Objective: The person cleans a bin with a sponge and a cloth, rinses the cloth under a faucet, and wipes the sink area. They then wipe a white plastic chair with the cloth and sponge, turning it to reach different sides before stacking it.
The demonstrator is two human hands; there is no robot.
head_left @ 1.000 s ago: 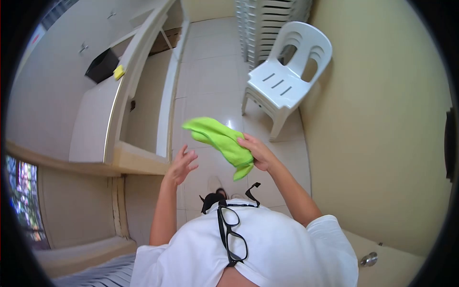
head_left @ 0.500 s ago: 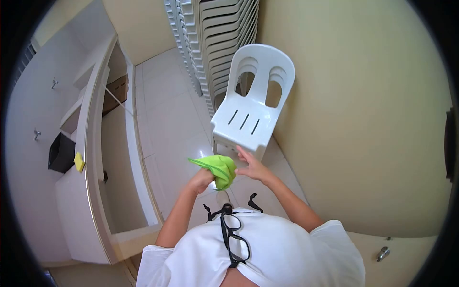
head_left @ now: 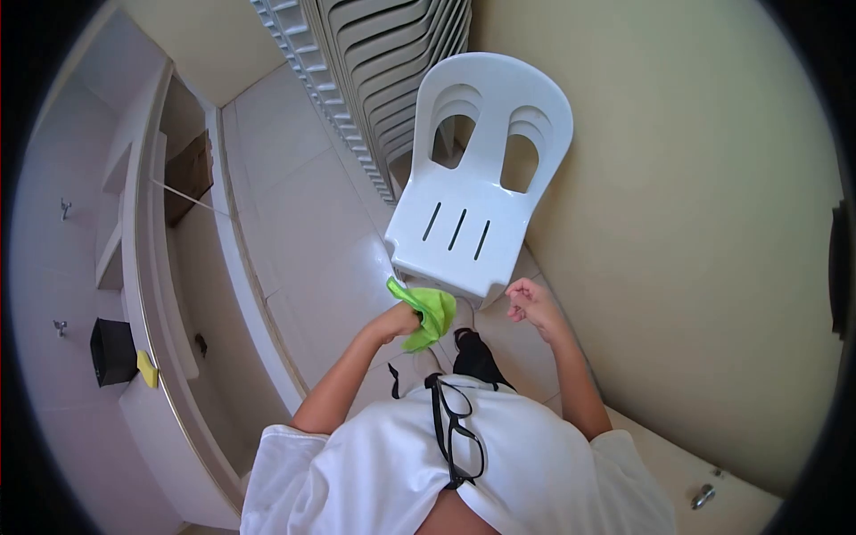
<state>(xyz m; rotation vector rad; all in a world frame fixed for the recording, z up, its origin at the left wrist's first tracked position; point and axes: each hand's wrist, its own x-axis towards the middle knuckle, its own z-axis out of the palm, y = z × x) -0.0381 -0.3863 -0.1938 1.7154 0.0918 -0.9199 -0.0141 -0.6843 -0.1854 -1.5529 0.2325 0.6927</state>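
A bright green cloth (head_left: 433, 314) hangs bunched in my left hand (head_left: 394, 323), whose fingers are wrapped round it in front of my body. My right hand (head_left: 533, 308) is off to the right, just below the front right corner of a white plastic chair (head_left: 453, 223). Its fingers are loosely bent and slightly apart, with nothing in them. The chair faces me, with three slots in its seat and two large openings in its backrest. The cloth overlaps the floor just below the chair's front left corner in this view.
Behind the chair rises a tall stack of plastic chairs (head_left: 392, 80). A beige wall (head_left: 678, 223) runs along the right. On the left stands a counter with an open lower space (head_left: 209, 294), a black container (head_left: 113, 352) and a yellow sponge (head_left: 147, 368). Eyeglasses (head_left: 459, 437) hang from my shirt.
I have come closer to the chair. My right hand has moved right, away from the cloth, and its fingers have curled. The cloth stays in my left hand.
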